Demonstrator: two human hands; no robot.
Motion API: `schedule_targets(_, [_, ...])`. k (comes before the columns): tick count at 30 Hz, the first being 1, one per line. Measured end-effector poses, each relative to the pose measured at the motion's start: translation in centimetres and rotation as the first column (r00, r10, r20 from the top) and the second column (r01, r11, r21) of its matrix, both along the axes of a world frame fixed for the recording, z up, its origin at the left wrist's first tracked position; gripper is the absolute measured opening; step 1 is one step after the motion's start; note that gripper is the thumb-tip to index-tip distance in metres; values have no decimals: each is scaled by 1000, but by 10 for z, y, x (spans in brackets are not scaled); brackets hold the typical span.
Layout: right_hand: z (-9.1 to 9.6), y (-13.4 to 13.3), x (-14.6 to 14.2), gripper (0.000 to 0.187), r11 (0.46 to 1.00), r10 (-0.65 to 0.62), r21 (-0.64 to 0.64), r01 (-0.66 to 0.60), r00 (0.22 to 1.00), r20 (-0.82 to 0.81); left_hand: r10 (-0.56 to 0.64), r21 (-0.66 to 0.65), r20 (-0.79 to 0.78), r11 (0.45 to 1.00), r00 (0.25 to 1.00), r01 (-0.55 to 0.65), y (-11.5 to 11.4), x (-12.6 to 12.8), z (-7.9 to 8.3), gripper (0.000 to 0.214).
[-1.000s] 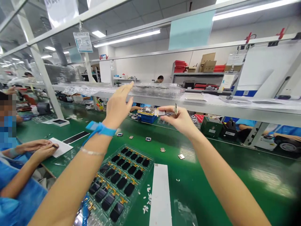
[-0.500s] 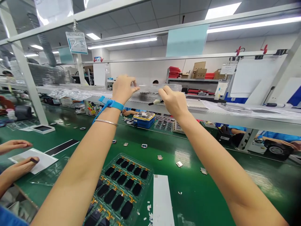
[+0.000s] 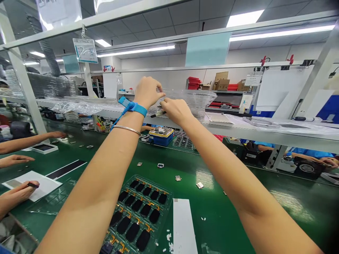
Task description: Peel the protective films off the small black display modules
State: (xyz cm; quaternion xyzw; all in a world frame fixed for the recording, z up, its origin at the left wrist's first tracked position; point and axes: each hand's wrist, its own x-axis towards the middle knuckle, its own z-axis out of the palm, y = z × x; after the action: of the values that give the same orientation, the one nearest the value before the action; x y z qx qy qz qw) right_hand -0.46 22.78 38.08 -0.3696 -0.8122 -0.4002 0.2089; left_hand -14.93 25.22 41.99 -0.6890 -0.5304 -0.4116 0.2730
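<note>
Both my arms reach up to a shelf above the green belt. My left hand (image 3: 147,92), with a blue wrist strap, pinches the near edge of a clear plastic tray (image 3: 197,98) that tops a stack of such trays. My right hand (image 3: 176,110) is closed beside it on the same edge and also holds a thin dark pen-like tool (image 3: 158,114) pointing left. The tray is tilted up off the stack. Below, near my elbows, a clear tray of black parts (image 3: 137,215) lies on the belt.
Small loose parts (image 3: 178,178) lie scattered on the green belt (image 3: 238,204). A white strip (image 3: 183,225) lies right of the parts tray. Other people's hands (image 3: 16,192) rest on white paper at left. A blue box (image 3: 162,135) stands under the shelf (image 3: 265,130).
My hands rose to the shelf and closed on the top clear tray; since half a second ago they have drawn together and the tray has lifted and tilted.
</note>
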Motion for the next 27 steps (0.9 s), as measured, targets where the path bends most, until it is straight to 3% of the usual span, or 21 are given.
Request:
schedule_targets(5, [-1,3,-11,31,1000,-1,24,2,999,-43,-39,-6,-2,999,999,39,-1,-7,-2,24])
schedule_targets(11, [-1,-2,48,38,988,-129,63,143,974,-187,-80,18,69,997,994,79,-5,-1,-8,32])
schedule_targets(16, [5,-8,91,20,968,-240,2,250,931,-276,-105,48,124,994,987,100,-4,6,-14,32])
schedule_targets(19, [3,-22,110,21,985,-96,93,146,906,-412,-129,96,124,988,984,117,-2,7,-20,32])
schedule_targets(22, [3,-28,126,36,958,97,275,82,810,-579,-135,177,127,978,983,112,1,7,-26,27])
schedule_targets(24, [5,-23,131,45,965,101,254,59,812,-574,-134,213,143,972,981,102,5,4,-32,25])
schedule_targets(27, [3,-8,130,35,994,21,102,26,897,-441,-129,234,168,968,977,88,14,-6,-42,28])
